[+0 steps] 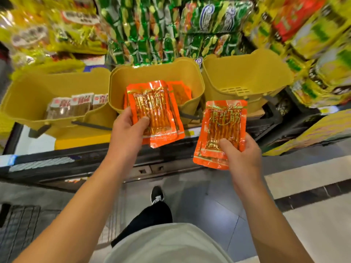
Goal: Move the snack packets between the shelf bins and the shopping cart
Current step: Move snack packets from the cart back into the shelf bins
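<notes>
A small stack of orange snack packets point(155, 114) is pinched by the left hand point(129, 128), thumb laid flat across the front and fingers hidden behind, so that the stack is fanned upright over the front lip of the middle bin point(157, 73), apparently the bin these packets go with, since more orange packets point(180, 93) lie inside it. A second stack of orange packets point(222, 130) is gripped the same way by the right hand point(241, 158), held to the right of the middle bin and lower, in front of the right-hand bin point(247, 73), which seems to hold nothing, though its floor is only partly seen. To the left of the middle bin, brown packets point(76, 106) are kept in a third bin point(38, 88). The cart cannot be clearly made out.
</notes>
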Motion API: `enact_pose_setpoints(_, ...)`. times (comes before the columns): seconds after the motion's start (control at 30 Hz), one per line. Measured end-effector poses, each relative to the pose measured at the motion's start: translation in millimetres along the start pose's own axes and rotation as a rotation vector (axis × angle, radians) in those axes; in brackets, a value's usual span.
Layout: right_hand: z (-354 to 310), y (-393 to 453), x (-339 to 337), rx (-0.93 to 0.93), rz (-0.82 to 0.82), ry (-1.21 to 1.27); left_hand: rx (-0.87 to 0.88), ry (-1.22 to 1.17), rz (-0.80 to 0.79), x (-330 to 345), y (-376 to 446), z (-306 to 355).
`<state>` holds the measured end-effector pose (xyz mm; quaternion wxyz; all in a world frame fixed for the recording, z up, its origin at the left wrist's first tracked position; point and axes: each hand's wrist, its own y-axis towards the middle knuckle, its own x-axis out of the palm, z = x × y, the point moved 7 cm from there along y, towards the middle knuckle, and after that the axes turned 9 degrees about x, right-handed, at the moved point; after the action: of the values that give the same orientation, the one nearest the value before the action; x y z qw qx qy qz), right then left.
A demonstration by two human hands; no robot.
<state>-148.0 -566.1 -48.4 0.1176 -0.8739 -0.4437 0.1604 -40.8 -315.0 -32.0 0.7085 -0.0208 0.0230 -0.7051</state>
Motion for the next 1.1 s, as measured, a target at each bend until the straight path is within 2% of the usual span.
enact_pose_setpoints(0.27,-47.4,50.7,45.1,-0.031,0.066,0.01,0.019,0.114,-0.04,27.1,126.2,2.5)
enact_pose_setpoints(0.43,-60.6,67.3,56.9,-0.02,0.108,0.039,-0.027,0.256,-0.193,69.1,173.4,-15.7)
enact_pose_setpoints(0.6,-68.2,72.8,65.1,-0.027,0.137,0.018,-0.129,0.388,-0.41,91.8,186.4,-38.0)
enact_pose_setpoints(0.73,-79.5,80.7,72.9,-0.059,0.153,-0.032,0.072,0.667,-0.531,84.1,186.3,-16.7)
enact_pose_setpoints(0.83,-90.8,87.6,88.3,-0.076,0.103,-0.064,0.159,0.653,-0.493,55.4,181.9,-2.4)
enact_pose_setpoints(0.9,-96.8,94.0,105.8,-0.065,0.042,-0.095,0.238,0.638,-0.403,27.6,178.9,7.6)
enact_pose_setpoints(1.0,-99.7,103.8,139.5,-0.053,-0.053,-0.212,0.363,0.751,-0.245,-18.8,170.7,20.4)
enact_pose_setpoints(1.1,-96.5,111.5,176.8,-0.016,-0.136,-0.35,0.399,0.847,-0.183,-53.8,157.5,19.1)
